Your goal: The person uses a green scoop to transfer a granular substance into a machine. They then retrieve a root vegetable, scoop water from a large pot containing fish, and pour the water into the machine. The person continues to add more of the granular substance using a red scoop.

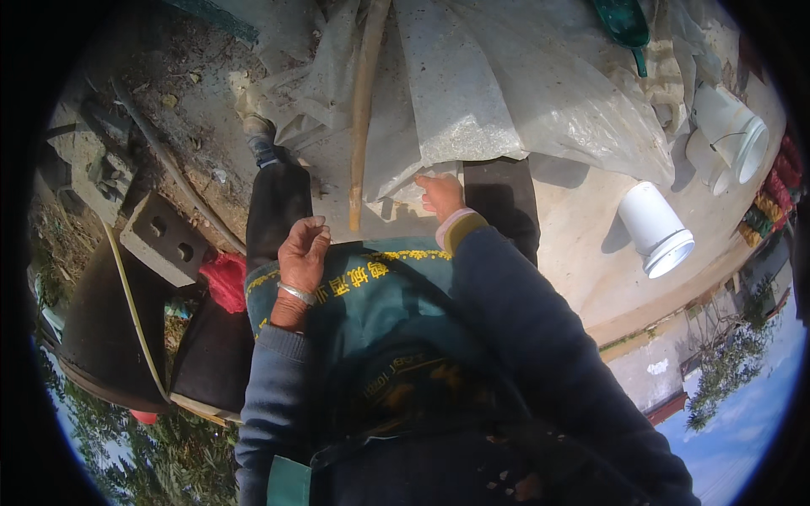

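Note:
My right hand pinches the edge of a large translucent plastic sheet spread in front of me. My left hand hovers by my left leg above a teal apron, its fingers loosely curled and apart, with nothing visible in them. A long wooden pole lies on the sheet between my legs, its lower end near both hands.
To the left are a concrete block, a metal bar, a red bag and dark containers. To the right are a white bucket, more white containers and, higher up, a green scoop.

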A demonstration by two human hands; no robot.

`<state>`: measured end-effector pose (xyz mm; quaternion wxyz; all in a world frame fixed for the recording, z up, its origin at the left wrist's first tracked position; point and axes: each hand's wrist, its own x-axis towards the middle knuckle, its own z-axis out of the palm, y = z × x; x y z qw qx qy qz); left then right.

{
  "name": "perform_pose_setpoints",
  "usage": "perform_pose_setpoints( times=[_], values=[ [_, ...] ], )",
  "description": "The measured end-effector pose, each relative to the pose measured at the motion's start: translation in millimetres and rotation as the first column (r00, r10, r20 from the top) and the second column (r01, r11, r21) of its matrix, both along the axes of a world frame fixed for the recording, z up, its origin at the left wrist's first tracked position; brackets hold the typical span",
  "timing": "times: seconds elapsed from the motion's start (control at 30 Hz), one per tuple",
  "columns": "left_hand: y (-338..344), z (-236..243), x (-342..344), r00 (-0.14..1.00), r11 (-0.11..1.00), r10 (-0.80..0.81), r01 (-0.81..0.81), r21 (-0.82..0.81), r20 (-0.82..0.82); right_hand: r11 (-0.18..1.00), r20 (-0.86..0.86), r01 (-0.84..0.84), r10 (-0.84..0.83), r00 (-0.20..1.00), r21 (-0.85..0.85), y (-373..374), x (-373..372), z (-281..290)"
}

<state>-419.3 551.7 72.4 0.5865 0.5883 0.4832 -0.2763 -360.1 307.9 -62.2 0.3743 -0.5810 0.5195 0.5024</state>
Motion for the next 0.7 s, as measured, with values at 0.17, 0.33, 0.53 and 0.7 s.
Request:
perform_pose_setpoints(
  times=[0.17, 0.33, 0.53, 0.7],
  values=[
    [2.0, -54.9, -15.8, 0.820, 0.820, -0.566, 0.571, 0.046, -0.088, 0.953, 0.074, -0.150, 0.174, 0.982, -0.262, 21.3, -47.9, -96.5],
    [-17.2, -51.1, -12.2, 0.584, 0.565, -0.811, 0.797, -0.212, 0.036, 0.923, -0.058, 0.343, -0.338, 0.939, 0.173, 26.2, -20.4, -136.5],
    [-34.4, -54.1, -2.5, 0.574, 0.532, -0.808, 0.808, -0.253, 0.134, 0.605, 0.009, 0.380, -0.539, 0.843, 0.699, 37.0, 34.7, -113.7],
    [-29.5, -69.3, 10.8, 0.871, 0.875, -0.484, 0.484, -0.017, -0.081, 0.811, 0.067, -0.232, 0.234, 0.970, 0.536, 14.4, 39.4, -25.2]
  ],
)
